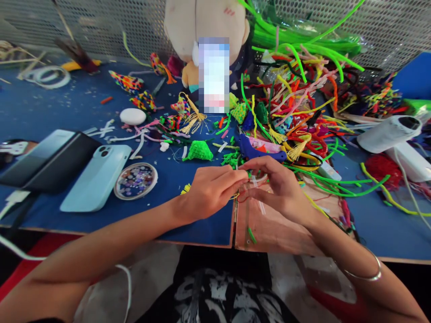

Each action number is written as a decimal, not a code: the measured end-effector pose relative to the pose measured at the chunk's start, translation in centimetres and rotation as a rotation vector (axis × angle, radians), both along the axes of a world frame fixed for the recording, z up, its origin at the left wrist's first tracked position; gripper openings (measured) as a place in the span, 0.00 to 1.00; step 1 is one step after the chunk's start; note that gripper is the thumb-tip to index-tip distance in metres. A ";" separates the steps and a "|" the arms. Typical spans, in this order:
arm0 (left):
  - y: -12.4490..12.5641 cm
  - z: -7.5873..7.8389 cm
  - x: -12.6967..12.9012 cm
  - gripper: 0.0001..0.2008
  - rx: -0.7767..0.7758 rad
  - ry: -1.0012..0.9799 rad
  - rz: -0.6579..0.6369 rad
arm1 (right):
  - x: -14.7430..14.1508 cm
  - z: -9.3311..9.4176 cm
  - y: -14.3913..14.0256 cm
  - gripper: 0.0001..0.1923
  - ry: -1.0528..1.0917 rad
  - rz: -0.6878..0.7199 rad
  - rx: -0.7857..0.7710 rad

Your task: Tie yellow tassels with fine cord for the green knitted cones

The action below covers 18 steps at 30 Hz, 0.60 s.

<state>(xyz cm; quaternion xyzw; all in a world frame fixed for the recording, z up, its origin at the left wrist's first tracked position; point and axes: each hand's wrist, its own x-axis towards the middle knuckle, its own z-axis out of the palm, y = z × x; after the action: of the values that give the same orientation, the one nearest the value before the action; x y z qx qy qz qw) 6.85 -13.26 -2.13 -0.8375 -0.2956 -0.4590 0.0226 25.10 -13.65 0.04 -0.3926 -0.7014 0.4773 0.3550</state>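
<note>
My left hand and my right hand meet above the near edge of the blue table. Their fingertips pinch a small craft piece of thin red, yellow and white strands between them. What exactly the piece is stays hidden by the fingers. A silver bangle sits on my right wrist. Just beyond my fingers lies a blue glue gun. A green knitted cone rests a little to the left of it.
A big heap of coloured pipe cleaners fills the right back. A plush toy stands behind. Two phones and a dish of sequins lie left. A white thread spool lies at right. A brown board is under my right hand.
</note>
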 end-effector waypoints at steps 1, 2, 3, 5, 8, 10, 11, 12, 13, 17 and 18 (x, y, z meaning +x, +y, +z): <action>0.0 0.0 0.0 0.02 -0.002 0.002 -0.001 | 0.0 -0.2 -0.1 0.18 0.052 0.039 -0.023; 0.0 0.1 0.0 0.02 -0.004 0.002 -0.001 | -0.1 -0.4 -0.2 0.19 0.103 0.070 -0.062; -0.1 0.1 0.0 0.03 -0.005 0.002 -0.001 | -0.2 -0.6 -0.3 0.18 0.138 0.091 -0.102; -0.1 0.2 0.1 0.04 -0.009 -0.001 0.001 | -0.2 -0.8 -0.4 0.14 0.162 0.099 -0.148; -0.2 0.2 0.2 0.04 -0.012 -0.016 -0.005 | -0.4 -0.8 -0.7 0.09 0.134 0.061 -0.124; -0.2 0.2 0.2 0.04 0.002 -0.036 -0.014 | -0.4 -0.7 -0.9 0.07 0.113 0.024 -0.076; -0.2 0.1 0.2 0.04 0.014 -0.046 -0.016 | -0.5 -0.6 -1.0 0.06 0.100 0.007 -0.051; -0.3 0.1 0.2 0.04 0.023 -0.051 -0.017 | -0.5 -0.6 -1.1 0.04 0.082 -0.011 -0.020; -0.3 0.1 0.2 0.05 0.030 -0.051 -0.015 | -0.5 -0.5 -1.2 0.03 0.059 -0.030 0.017; -0.5 0.1 0.1 0.05 0.032 -0.048 0.005 | -0.7 -0.2 -1.2 0.01 -0.059 -0.109 0.219; -0.5 0.1 0.1 0.05 0.031 -0.051 0.006 | -0.7 -0.1 -1.2 0.01 -0.081 -0.122 0.265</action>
<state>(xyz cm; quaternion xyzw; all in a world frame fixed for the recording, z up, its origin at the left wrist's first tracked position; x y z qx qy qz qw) 6.95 -13.77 -1.99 -0.8241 -0.2915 -0.4848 0.0295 24.43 -14.85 -0.08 -0.4030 -0.7469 0.3417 0.4037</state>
